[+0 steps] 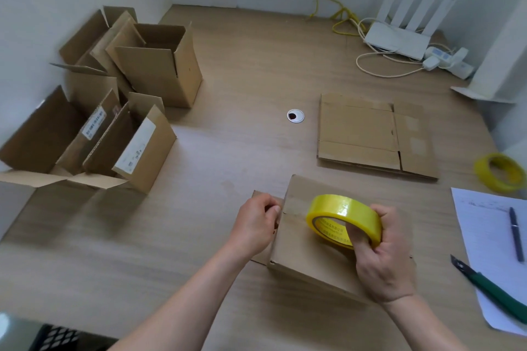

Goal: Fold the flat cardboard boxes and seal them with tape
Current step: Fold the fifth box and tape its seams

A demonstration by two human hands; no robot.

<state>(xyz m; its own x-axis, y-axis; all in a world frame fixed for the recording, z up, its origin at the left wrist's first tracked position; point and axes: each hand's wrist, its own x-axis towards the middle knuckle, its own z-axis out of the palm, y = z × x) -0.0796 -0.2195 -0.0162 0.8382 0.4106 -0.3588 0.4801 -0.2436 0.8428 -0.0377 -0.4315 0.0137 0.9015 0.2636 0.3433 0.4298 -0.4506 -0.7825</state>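
A folded box is being taped on the surface.

The yellow tape roll [343, 221] is gripped by the right hand [382, 259] on top of the folded box [310, 248]. The box's left edge is pinched by the left hand [256, 225]. Flat cardboard [368, 134] is laid just behind the box, and open boxes [114, 100] are stood far to its left.

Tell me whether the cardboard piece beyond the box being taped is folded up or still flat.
Still flat. The flat cardboard box lies collapsed on the table, its flaps level with its panels, no walls standing.
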